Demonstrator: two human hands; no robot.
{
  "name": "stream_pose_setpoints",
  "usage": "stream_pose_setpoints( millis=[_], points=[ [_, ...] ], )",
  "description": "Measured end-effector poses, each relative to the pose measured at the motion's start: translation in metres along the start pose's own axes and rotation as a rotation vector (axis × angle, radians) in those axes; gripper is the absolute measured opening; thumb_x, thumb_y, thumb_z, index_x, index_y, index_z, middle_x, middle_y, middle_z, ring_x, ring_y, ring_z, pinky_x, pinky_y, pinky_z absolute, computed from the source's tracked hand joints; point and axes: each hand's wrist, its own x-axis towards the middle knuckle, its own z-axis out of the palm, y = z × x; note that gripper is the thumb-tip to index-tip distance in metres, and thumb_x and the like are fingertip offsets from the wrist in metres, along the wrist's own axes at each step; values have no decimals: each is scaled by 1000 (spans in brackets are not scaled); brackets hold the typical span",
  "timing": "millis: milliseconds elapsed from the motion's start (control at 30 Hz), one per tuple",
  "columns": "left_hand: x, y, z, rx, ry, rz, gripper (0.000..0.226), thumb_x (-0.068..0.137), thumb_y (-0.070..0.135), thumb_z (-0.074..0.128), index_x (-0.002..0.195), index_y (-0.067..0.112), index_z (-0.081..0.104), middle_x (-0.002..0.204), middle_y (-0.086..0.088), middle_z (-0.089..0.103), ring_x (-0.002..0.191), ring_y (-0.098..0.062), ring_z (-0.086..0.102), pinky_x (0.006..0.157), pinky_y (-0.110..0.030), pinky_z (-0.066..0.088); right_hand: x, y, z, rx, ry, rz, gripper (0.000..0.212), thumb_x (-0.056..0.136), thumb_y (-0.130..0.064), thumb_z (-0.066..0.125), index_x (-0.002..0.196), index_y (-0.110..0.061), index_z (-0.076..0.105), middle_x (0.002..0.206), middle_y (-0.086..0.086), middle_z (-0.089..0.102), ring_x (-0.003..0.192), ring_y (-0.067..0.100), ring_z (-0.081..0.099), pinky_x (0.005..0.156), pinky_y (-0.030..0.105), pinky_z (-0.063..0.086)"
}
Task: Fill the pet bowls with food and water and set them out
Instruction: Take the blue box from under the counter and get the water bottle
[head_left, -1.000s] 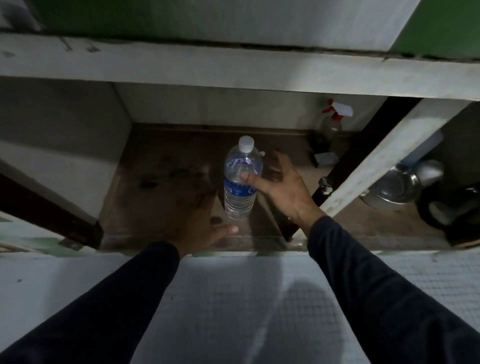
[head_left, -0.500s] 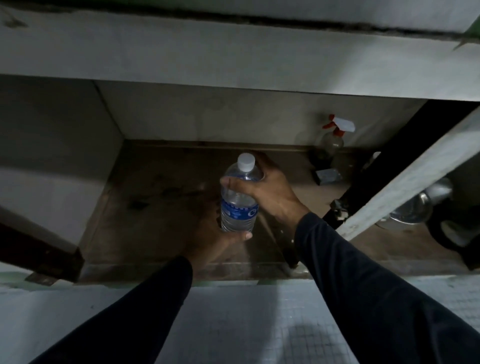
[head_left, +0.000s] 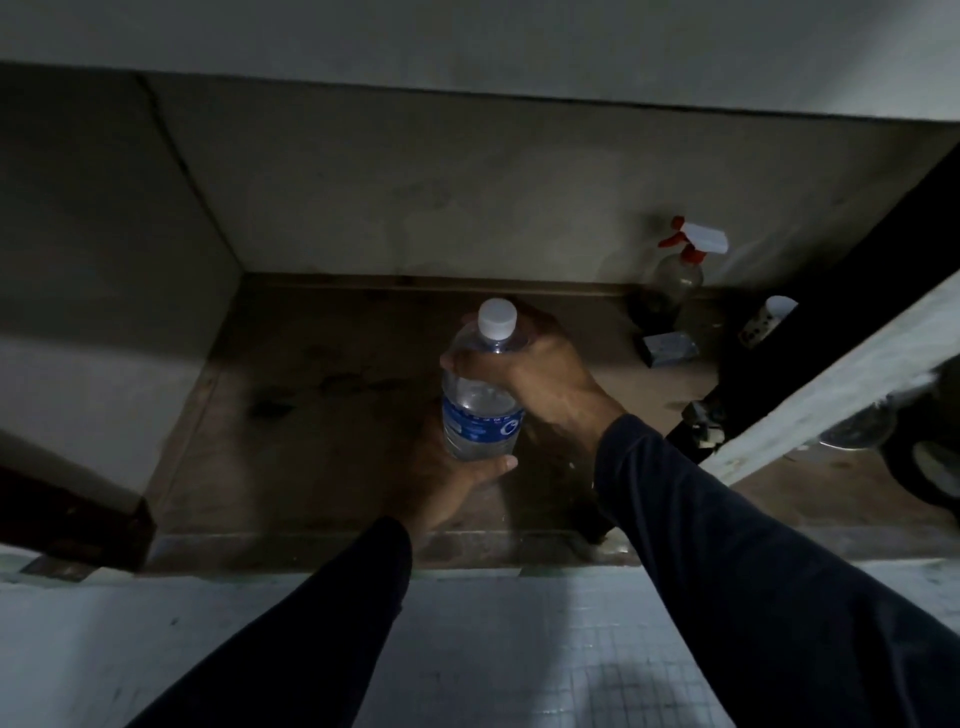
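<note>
Dim light, view down into an open lower cabinet (head_left: 322, 218) under a pale ledge. Water bottle (head_left: 480, 400) upright near the middle of the brown cabinet floor (head_left: 291, 415): clear plastic, white cap (head_left: 497, 319), blue label band around the lower body. Whether its base rests on the floor or is lifted off it cannot be told. Right hand (head_left: 540, 374) on the bottle's shoulder just below the cap, grip wrapped round it, thumb across the near face and fingers curling behind. Left hand (head_left: 447, 478) low at the bottle's base, in shadow; thumb lies across the front under the label, palm and fingers cupped round the bottom, grip pressed to the plastic. Both arms in dark long sleeves (head_left: 727, 545), reaching in over a pale tiled floor (head_left: 467, 649). At the back right corner of the cabinet: a spray bottle (head_left: 675, 275) with a white and red trigger head, standing against the rear wall, well apart from the water bottle. Just in front of it a small pale box (head_left: 667, 349) lying on the cabinet floor. Right of that, a white cabinet door (head_left: 831, 395) swung open on the slant, dark gap behind it. Beyond the door, something shiny and metallic (head_left: 857, 431), blurred, not identifiable.
</note>
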Motion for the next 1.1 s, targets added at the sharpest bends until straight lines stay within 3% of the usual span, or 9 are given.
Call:
stream_pose_setpoints(
  millis=[167,300,433,567,667,733,800,933,1100],
  points=[
    [1,2,2,55,44,-5,76,68,4,93,127,35,56,121,18,70,113,-2,67,87,-15,55,1,-1,1,-7,13,-25,74,48,-62,85,113,-32,66,107,-7,73,100,15,70,90,44,59],
    [-2,4,-2,168,123,-75,108,49,51,98,141,22,51,120,16,62,113,-9,61,99,-32,51,-5,-3,1,-15,38,-81,49,66,-43,90,107,-27,68,101,-6,74,95,14,71,88,44,60],
    [-9,8,1,150,123,-71,85,64,22,98,136,17,54,104,19,62,97,2,60,84,-14,47,-14,-1,-1,30,38,-104,42,70,-34,90,105,-23,69,100,-4,74,94,14,72,89,44,60],
    [-20,6,3,157,35,8,71,68,13,95,120,38,54,110,31,65,106,11,62,82,-5,48,-24,5,-1,94,45,-116,39,68,-30,91,98,-16,72,94,0,77,88,17,75,85,49,61],
    [-34,8,6,76,-16,-20,70,68,16,96,122,36,57,118,27,68,114,4,63,90,-14,52,-36,7,0,90,58,-118,36,68,-27,92,96,-16,71,92,0,77,86,17,75,83,50,62],
    [-46,6,4,0,-57,-53,76,63,25,99,130,36,64,133,9,68,124,-16,65,102,-45,55,-47,7,1,77,68,-108,40,66,-31,92,97,-17,70,93,0,76,86,17,75,81,49,62],
    [-62,8,3,-13,-77,-57,81,62,27,100,133,31,63,135,-5,67,125,-29,65,102,-59,53,-59,6,2,68,69,-85,43,64,-37,90,97,-19,69,95,0,76,86,17,75,81,49,63],
    [-98,18,8,-6,-49,-135,87,65,3,95,137,30,55,130,3,69,120,-16,67,98,-39,57,-91,0,2,83,79,-47,42,65,-31,91,96,-16,67,93,2,76,85,17,74,81,46,63],
    [-151,42,5,68,-130,-173,87,68,19,97,142,30,52,135,2,66,123,-22,65,98,-53,56,-143,-22,0,103,63,5,34,72,-22,90,96,-15,67,90,-2,75,84,13,73,80,35,62]
  ],
)
